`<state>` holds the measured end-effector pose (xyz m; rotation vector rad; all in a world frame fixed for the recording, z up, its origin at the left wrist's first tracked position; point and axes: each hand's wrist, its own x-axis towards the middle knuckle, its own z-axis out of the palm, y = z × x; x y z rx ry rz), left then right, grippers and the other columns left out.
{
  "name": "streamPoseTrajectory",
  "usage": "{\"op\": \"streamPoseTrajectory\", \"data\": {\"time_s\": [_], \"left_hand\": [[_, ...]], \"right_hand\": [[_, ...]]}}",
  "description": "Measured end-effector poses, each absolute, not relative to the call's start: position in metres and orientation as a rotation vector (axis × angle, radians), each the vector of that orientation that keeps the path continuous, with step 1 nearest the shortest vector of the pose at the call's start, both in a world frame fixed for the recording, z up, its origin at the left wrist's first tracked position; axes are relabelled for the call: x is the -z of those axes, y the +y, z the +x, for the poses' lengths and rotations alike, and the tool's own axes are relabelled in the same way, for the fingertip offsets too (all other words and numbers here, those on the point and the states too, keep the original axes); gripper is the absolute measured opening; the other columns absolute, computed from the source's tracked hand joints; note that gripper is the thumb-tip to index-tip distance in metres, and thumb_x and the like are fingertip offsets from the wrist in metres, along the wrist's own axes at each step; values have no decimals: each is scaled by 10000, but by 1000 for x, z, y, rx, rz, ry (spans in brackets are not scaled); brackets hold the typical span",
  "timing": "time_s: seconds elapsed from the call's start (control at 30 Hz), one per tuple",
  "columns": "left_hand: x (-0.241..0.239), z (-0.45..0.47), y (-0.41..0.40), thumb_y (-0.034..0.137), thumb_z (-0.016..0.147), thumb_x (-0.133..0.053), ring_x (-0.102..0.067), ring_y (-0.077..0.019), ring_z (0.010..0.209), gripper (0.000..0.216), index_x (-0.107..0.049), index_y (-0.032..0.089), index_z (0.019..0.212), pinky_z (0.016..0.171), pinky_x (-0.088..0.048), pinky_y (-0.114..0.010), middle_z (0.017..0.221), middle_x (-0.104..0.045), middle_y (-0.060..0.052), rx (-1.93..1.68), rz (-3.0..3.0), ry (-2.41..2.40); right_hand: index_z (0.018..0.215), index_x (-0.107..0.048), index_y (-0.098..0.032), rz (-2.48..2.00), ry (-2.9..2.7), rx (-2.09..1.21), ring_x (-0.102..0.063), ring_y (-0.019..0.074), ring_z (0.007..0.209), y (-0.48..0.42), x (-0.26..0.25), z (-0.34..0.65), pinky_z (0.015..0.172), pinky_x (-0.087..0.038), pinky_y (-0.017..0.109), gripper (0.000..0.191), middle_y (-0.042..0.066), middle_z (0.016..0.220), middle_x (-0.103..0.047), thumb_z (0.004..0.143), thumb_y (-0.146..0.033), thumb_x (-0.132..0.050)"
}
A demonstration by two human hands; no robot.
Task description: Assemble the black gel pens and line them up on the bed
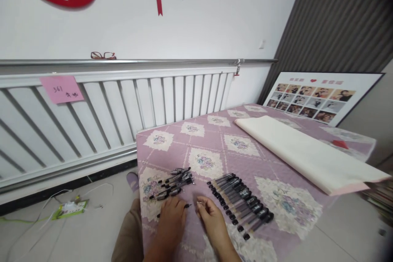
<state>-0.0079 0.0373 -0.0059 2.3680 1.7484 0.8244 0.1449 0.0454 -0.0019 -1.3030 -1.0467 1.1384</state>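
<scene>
"Head view: what do you find?"

"Your left hand (173,209) grasps a dark pen (186,206); your right hand (210,213) pinches a small piece (200,202) (too small to identify) near the pen's tip."

"Remaining pens?"

"Loose pile (175,191) beyond your left hand; orderly row (244,193) beside your right, both on floral cloth (211,139)."

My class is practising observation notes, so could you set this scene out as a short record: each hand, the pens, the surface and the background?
Left hand: low over the cloth, holding a dark pen
Right hand: pinching a small piece, too small to identify
Pens: loose pile of pens beyond the left hand; slanting row of pens to the right
Surface: purple patterned cloth
Background: radiator with pink note; glasses on a pipe
</scene>
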Motion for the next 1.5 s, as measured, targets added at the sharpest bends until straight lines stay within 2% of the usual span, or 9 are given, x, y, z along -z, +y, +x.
{"op": "streamPoseTrajectory", "data": {"time_s": [0.2,0.47,0.6,0.83,1.23,1.5], "left_hand": [[0,-7,35,119,845,-508,-546,-205,944,230,-631,257,981,892,-369,-375,956,-630,-7,-767,2365,1761],[11,-9,39,141,875,-500,-540,-192,956,228,-637,284,988,888,-341,-358,976,-636,-1,-841,2343,1815],[13,-10,39,134,880,-489,-529,-192,974,246,-630,287,1011,887,-338,-355,998,-630,-5,-811,2352,1843],[7,-11,37,138,895,-468,-519,-187,984,256,-620,286,1040,921,-325,-353,1011,-619,-8,-692,2375,1857],[8,-11,37,160,912,-446,-504,-191,987,248,-617,280,1046,936,-315,-370,1042,-604,-16,-670,2372,1811],[-1,-12,35,182,943,-395,-499,-171,1002,262,-587,286,1088,940,-303,-352,1056,-593,-2,-533,2423,1733]], "right_hand": [[821,-663,-192,-1249,-1122,-1137,-506,141,567,46,6,147,557,-412,247,253,-24,605,-557,715,-419,-627],[811,-665,-195,-1224,-1092,-1195,-531,151,565,43,6,146,541,-436,255,323,-5,623,-587,698,-497,-641],[786,-681,-205,-1250,-1198,-1095,-557,167,578,43,7,146,552,-448,265,291,6,621,-625,677,-474,-653],[803,-680,-203,-1314,-1343,-955,-613,198,696,43,6,145,684,-474,295,203,29,730,-687,704,-361,-602],[804,-664,-205,-1320,-1485,-909,-609,191,718,42,5,143,692,-464,277,158,27,742,-671,742,-297,-550],[811,-667,-212,-1320,-1558,-911,-607,189,729,41,4,142,701,-459,277,147,24,757,-670,735,-267,-554]]}}
